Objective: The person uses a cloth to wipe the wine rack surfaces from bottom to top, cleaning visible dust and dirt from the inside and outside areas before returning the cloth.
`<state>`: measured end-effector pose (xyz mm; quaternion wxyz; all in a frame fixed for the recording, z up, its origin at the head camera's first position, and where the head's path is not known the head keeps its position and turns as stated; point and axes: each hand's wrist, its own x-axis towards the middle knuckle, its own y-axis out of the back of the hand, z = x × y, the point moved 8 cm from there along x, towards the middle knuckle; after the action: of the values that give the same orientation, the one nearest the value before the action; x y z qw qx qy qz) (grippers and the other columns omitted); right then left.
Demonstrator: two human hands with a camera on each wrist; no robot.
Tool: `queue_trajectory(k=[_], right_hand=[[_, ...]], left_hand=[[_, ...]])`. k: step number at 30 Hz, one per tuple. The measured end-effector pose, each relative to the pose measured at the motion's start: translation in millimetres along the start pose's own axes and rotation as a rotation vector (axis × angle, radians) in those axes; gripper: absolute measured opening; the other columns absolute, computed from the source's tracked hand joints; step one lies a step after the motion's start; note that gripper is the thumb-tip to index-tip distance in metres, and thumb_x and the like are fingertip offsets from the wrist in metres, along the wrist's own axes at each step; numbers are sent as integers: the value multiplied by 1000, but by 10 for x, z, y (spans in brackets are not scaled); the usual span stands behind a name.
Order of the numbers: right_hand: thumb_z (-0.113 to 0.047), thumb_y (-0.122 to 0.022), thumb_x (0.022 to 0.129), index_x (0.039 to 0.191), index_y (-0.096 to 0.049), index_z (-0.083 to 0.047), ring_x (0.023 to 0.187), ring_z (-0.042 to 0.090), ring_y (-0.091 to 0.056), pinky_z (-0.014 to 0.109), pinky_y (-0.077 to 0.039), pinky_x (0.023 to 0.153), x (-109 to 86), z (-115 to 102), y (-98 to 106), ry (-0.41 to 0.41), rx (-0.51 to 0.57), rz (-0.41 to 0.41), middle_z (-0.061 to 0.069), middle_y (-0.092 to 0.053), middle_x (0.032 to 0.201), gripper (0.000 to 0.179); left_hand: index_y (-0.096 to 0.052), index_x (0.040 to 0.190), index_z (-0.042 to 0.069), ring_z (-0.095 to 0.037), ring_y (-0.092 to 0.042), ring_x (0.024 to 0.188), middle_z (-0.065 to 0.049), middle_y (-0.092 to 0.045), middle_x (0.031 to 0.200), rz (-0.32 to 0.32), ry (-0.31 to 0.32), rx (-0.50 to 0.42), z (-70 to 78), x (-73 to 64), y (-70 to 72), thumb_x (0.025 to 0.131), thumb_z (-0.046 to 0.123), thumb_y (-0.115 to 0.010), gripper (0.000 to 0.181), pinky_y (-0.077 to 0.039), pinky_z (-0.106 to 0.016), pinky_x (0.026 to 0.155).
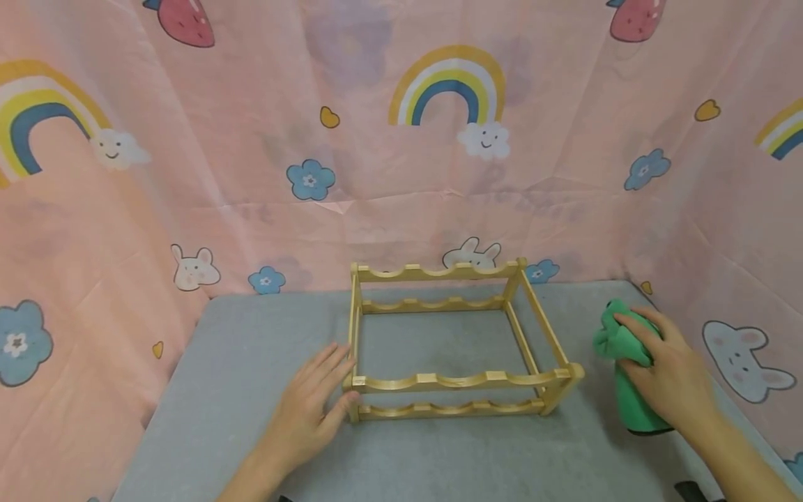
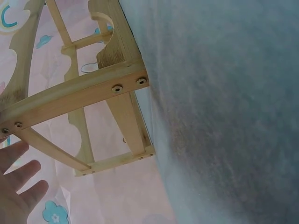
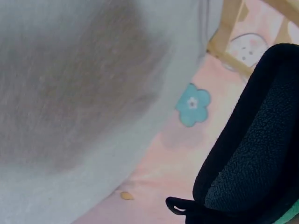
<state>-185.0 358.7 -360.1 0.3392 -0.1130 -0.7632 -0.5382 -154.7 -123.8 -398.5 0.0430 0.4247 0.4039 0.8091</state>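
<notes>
A pale wooden rack [image 1: 452,381] with scalloped rails stands on the grey-covered table. My left hand [image 1: 314,404] rests against its left end with the fingers nearly straight. In the left wrist view, spread fingers [image 2: 24,175] lie beside the lower-left corner of the rack [image 2: 74,100], where screw heads show. At the right, my right hand [image 1: 674,369] grips a bunched green cleaning cloth [image 1: 633,401], held apart from the rack. The right wrist view shows the cloth's [image 3: 254,154] dark fuzzy face, black edging and small loop; the right fingers are hidden there.
The grey table cover [image 1: 251,355] extends around the rack. Behind and at both sides hangs a pink curtain [image 1: 376,230] printed with rainbows, flowers and rabbits. A black object [image 1: 690,491] shows at the bottom right edge, beside the right forearm.
</notes>
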Motion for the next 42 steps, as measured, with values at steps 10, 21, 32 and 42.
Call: queue_trajectory(k=[10, 21, 32, 42], right_hand=[[-57, -39, 104, 112, -77, -4, 80, 46, -67, 44, -45, 37, -147, -452, 165, 191, -36, 204, 27, -67, 118, 65], [-37, -47, 103, 100, -78, -4, 75, 35, -64, 20, -54, 65, -373, -954, 260, 404, 27, 387, 28, -71, 104, 45], [-42, -53, 104, 108, -78, -9, 66, 29, -66, 31, -52, 45, -616, -1205, -6, 705, 128, 198, 21, -72, 102, 42], [-25, -37, 102, 118, -75, -9, 79, 19, -64, 28, -53, 57, -768, -1202, -428, 768, 133, -44, 15, -71, 121, 44]], left_hand=[[-64, 136, 2, -37, -55, 137, -20, -60, 145, 3, 0, -42, 7, -6, 3, 105, 23, -64, 37, -35, -35, 123], [-64, 136, 3, -37, -59, 132, -19, -60, 145, -2, 2, -56, 19, -13, 4, 101, 16, -68, 37, -41, -37, 119], [-62, 139, 2, -36, -60, 130, -21, -59, 145, 3, -7, -80, 34, -10, 9, 105, 18, -64, 38, -40, -30, 119], [-62, 137, -2, -36, -61, 128, -19, -61, 144, 34, -45, -118, 65, -5, 7, 112, 29, -48, 42, -34, -24, 120]])
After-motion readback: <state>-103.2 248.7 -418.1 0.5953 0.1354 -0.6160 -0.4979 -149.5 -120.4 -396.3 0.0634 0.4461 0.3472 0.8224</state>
